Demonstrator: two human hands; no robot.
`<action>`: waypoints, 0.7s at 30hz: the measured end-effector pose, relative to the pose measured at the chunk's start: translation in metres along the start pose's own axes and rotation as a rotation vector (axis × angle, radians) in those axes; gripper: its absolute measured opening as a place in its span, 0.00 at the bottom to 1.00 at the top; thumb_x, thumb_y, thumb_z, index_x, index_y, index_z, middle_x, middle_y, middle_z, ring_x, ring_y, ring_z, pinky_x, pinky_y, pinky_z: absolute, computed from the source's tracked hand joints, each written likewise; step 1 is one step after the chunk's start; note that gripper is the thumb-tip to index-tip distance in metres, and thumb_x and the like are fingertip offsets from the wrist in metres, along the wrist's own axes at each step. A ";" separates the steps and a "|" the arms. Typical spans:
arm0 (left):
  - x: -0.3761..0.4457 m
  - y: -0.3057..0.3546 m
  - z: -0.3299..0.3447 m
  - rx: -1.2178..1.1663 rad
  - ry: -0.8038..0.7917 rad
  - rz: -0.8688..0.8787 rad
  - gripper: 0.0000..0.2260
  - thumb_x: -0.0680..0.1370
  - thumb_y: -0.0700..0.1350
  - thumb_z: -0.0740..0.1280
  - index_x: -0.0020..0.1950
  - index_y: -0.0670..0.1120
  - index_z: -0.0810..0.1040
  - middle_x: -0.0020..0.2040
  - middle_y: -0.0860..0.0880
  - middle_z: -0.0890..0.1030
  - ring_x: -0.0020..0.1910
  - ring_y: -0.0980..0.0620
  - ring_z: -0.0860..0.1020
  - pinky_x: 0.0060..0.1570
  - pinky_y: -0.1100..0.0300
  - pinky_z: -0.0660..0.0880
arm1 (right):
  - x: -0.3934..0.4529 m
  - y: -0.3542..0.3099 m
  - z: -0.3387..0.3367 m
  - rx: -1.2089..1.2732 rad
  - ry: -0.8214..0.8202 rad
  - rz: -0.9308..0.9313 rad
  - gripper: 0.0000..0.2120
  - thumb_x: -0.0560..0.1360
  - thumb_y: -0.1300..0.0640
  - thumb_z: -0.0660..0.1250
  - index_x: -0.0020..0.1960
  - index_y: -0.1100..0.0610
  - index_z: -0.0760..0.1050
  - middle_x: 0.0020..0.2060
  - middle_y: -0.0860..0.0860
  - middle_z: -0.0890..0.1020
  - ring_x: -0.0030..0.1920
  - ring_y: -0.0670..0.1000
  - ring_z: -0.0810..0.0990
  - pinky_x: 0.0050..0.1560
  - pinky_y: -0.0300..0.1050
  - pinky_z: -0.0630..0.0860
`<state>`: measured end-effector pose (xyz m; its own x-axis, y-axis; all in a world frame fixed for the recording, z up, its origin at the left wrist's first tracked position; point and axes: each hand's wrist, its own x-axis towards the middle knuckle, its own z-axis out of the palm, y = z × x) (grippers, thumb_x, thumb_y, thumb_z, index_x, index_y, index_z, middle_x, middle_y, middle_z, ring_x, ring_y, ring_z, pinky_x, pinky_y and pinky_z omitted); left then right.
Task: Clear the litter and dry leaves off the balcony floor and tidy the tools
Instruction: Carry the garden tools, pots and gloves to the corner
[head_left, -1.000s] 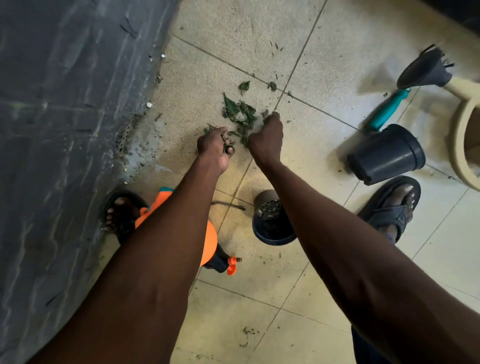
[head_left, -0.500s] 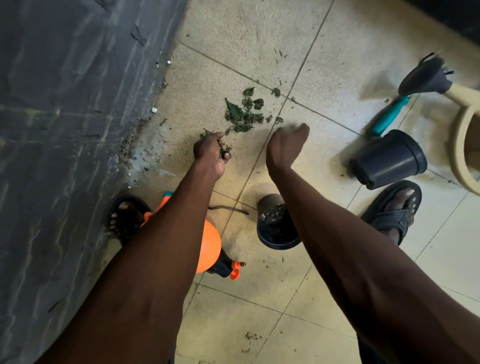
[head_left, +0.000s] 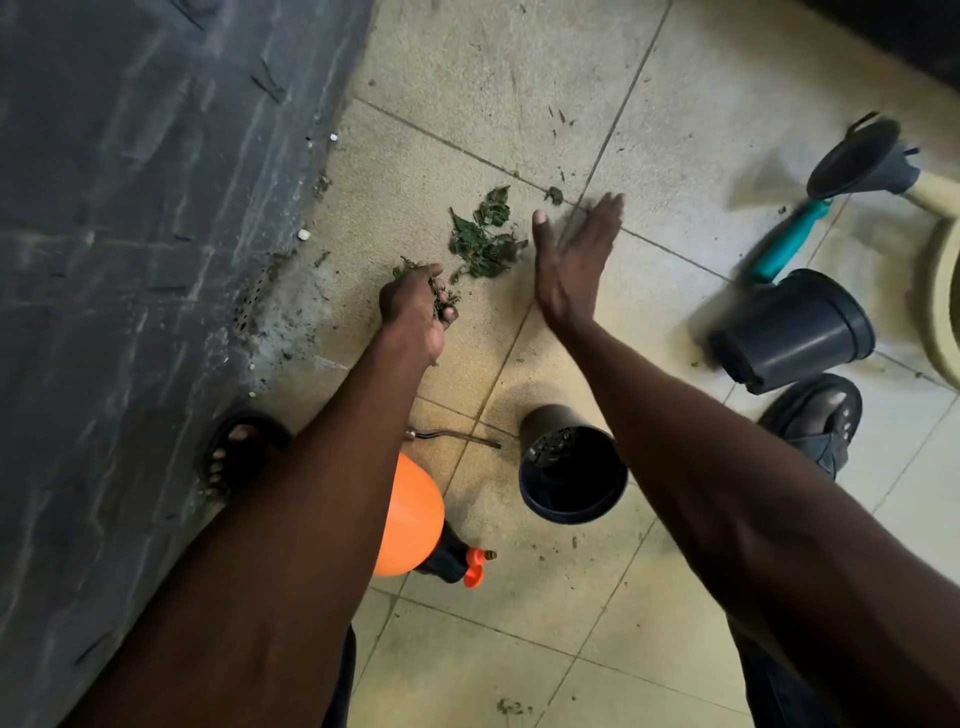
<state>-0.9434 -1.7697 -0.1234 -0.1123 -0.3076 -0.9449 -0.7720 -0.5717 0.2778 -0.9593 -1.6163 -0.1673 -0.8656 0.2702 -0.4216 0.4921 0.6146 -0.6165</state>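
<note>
Two handfuls or so of work remain, I judge. A heap of dry leaves (head_left: 485, 244) lies on the floor beyond the upright black pot (head_left: 571, 470), which already holds some debris. The left hand (head_left: 415, 306) clutches gathered leaves just left of the heap; the right hand (head_left: 571, 254), flat and spread, stands at its right edge. Beyond the pot, a tipped pot (head_left: 795, 330), a teal-handled tool (head_left: 789, 241) and, nearer, the orange sprayer (head_left: 410, 519) lie untidied.

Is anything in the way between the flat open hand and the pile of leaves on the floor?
No, nothing visible. The open right hand is just right of the leaf pile, with only bare tile floor between them. The left hand, already holding leaves, sits on the pile's other side.
</note>
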 end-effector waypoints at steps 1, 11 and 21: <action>0.001 0.000 0.000 -0.006 0.001 0.003 0.03 0.79 0.38 0.65 0.51 0.42 0.78 0.37 0.48 0.71 0.33 0.53 0.68 0.27 0.62 0.63 | 0.011 0.000 -0.002 -0.003 -0.010 0.002 0.45 0.78 0.32 0.51 0.79 0.59 0.36 0.79 0.55 0.38 0.78 0.53 0.37 0.77 0.57 0.40; 0.018 -0.008 -0.007 -0.097 0.022 0.009 0.06 0.78 0.37 0.66 0.40 0.43 0.75 0.32 0.49 0.69 0.28 0.54 0.67 0.25 0.62 0.62 | 0.032 -0.019 0.031 -0.503 -0.427 -0.735 0.42 0.76 0.29 0.52 0.80 0.53 0.48 0.79 0.59 0.46 0.78 0.60 0.43 0.76 0.59 0.38; 0.015 -0.028 -0.010 -0.112 0.047 -0.034 0.03 0.78 0.38 0.65 0.44 0.44 0.75 0.34 0.49 0.69 0.29 0.55 0.67 0.25 0.62 0.63 | 0.023 -0.002 0.015 -0.782 -0.591 -1.105 0.24 0.81 0.53 0.49 0.75 0.56 0.65 0.76 0.61 0.61 0.76 0.63 0.57 0.73 0.70 0.53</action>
<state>-0.9172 -1.7656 -0.1443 -0.0562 -0.3202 -0.9457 -0.6996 -0.6632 0.2661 -0.9790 -1.6226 -0.1862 -0.5033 -0.8069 -0.3093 -0.7167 0.5897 -0.3722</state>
